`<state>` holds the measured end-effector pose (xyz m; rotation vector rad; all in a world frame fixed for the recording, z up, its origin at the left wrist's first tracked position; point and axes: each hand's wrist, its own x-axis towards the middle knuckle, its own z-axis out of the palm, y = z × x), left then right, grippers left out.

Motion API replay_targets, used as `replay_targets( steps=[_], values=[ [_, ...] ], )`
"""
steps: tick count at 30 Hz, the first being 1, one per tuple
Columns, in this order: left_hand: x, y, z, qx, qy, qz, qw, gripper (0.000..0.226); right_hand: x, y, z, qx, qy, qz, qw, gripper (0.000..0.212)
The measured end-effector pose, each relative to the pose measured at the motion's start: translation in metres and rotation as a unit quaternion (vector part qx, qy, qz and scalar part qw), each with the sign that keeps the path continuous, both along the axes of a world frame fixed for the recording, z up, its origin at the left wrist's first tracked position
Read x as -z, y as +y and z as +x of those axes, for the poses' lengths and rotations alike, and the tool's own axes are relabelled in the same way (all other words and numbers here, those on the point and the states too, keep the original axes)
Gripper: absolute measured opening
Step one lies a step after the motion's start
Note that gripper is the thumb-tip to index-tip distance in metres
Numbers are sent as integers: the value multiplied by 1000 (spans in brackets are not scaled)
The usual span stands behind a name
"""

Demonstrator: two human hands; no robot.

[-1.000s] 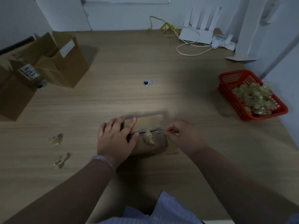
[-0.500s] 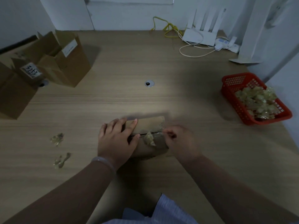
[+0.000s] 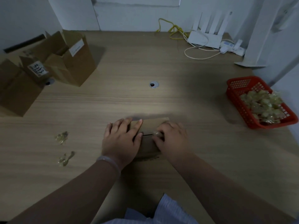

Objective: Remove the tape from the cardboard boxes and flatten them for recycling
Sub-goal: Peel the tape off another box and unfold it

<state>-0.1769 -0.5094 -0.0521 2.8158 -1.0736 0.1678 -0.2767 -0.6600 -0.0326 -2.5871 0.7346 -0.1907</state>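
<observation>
Tape (image 3: 156, 134) sits pinched in my right hand (image 3: 173, 136), so I should pull slow while my flat left hand (image 3: 121, 139) presses the box (image 3: 150, 125) down.

left hand (image 3: 120, 139): palm down, fingers straight, slightly spread, thumb out to the right | left wrist: pale bangle (image 3: 108, 160) | right hand (image 3: 174, 138): knuckles up, fingers curled, thumb and fingertips pinching crumpled tape (image 3: 156, 134) | left forearm (image 3: 77, 188), right forearm (image 3: 210, 178): reach forward from the bottom edge, converging
</observation>
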Motion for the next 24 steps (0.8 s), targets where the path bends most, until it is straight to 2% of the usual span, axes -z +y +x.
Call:
replay_targets(
  steps=[2, 4, 8, 10, 12, 17, 21, 24],
  values=[
    [0, 1, 1, 2, 0, 2, 1000, 49, -1, -9, 1, 7, -4, 49, 999, 11],
    [0, 1, 1, 1, 3, 5, 1000, 50, -3, -17, 0, 14, -11, 100, 995, 11],
    [-1, 1, 1, 3, 7, 6, 1000, 50, -6, -34, -2, 86, -81, 140, 983, 23],
    [-1, 2, 1, 3, 8, 7, 1000, 50, -7, -42, -4, 81, -107, 101, 986, 20],
    [-1, 2, 1, 6, 9, 12, 1000, 50, -3, -43, -7, 40, -96, 47, 994, 8],
    [-4, 2, -1, 6, 16, 13, 1000, 52, 9, -35, -8, -42, -44, -55, 997, 11],
    [-8, 2, -2, 11, 21, 14, 1000, 53, 7, -36, -14, -75, -55, -63, 994, 13],
    [-10, 2, -3, 11, 22, 15, 1000, 54, 3, -30, -24, -119, -61, -55, 989, 23]
  ],
)
